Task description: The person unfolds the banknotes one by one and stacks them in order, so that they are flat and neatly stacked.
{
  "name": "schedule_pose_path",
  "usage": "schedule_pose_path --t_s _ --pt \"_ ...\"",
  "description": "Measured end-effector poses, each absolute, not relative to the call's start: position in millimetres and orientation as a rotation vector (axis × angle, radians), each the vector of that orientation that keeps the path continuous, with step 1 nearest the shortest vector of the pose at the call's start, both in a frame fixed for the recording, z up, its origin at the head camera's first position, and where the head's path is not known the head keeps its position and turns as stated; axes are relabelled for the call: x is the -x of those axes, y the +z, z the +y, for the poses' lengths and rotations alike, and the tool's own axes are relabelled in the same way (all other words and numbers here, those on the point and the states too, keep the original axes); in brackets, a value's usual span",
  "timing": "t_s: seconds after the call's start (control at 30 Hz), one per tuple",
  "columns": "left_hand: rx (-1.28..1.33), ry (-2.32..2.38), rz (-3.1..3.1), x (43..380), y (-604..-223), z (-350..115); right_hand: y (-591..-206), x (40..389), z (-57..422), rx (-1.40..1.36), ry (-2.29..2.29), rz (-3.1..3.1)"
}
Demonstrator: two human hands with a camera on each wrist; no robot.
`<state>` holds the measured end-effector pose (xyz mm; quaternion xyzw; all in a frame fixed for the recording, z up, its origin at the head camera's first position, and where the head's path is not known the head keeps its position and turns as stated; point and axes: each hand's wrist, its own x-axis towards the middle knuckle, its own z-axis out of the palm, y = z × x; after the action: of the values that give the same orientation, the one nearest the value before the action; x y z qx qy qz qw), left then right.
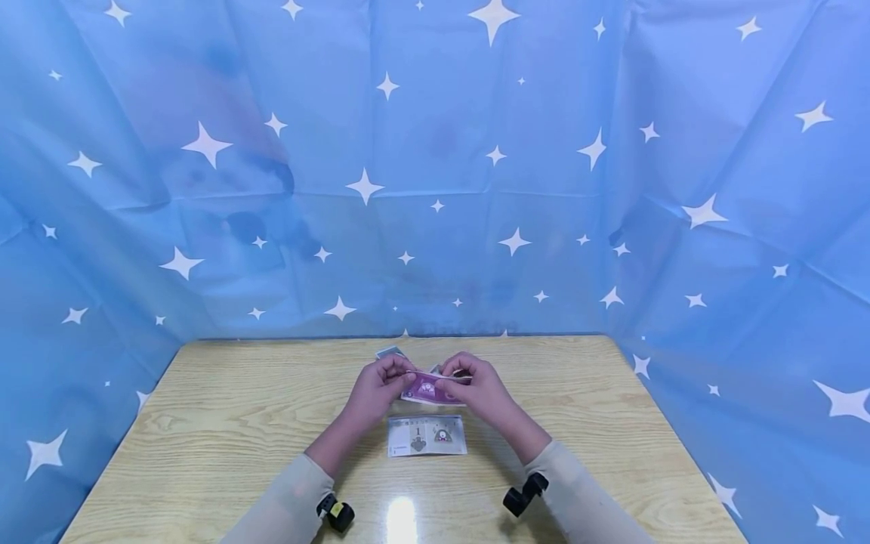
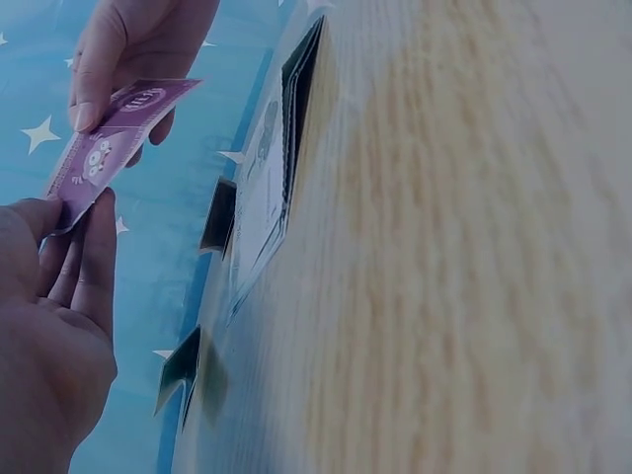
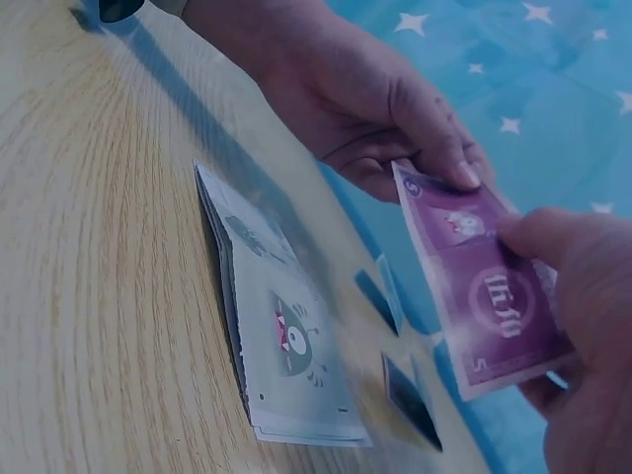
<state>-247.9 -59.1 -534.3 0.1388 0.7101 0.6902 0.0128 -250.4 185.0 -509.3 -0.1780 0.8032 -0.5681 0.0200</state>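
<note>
A purple play banknote (image 1: 427,388) with a white cartoon figure is held up off the table between both hands. My left hand (image 1: 376,391) pinches one end between thumb and fingers, and my right hand (image 1: 484,391) pinches the other end. Below it, on the tabletop, lies a small stack of grey play banknotes (image 1: 427,436) marked 1, creased across the middle. In the right wrist view the stack's grey note (image 3: 286,326) carries a one-eyed cartoon figure, and several edges show beneath it.
Toward the back of the wooden table (image 1: 258,423) stands a folded note (image 1: 390,352); another folded note (image 3: 410,400) appears in the right wrist view, partly hidden by the hands in the head view. A blue star-patterned cloth (image 1: 435,249) hangs behind and beside the table.
</note>
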Motion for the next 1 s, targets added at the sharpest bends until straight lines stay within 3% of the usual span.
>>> schedule_pose_path --t_s 1.0 --pt "-0.294 2.238 2.192 245.2 -535.3 -64.8 -507.7 243.4 206.2 0.414 -1.804 2.485"
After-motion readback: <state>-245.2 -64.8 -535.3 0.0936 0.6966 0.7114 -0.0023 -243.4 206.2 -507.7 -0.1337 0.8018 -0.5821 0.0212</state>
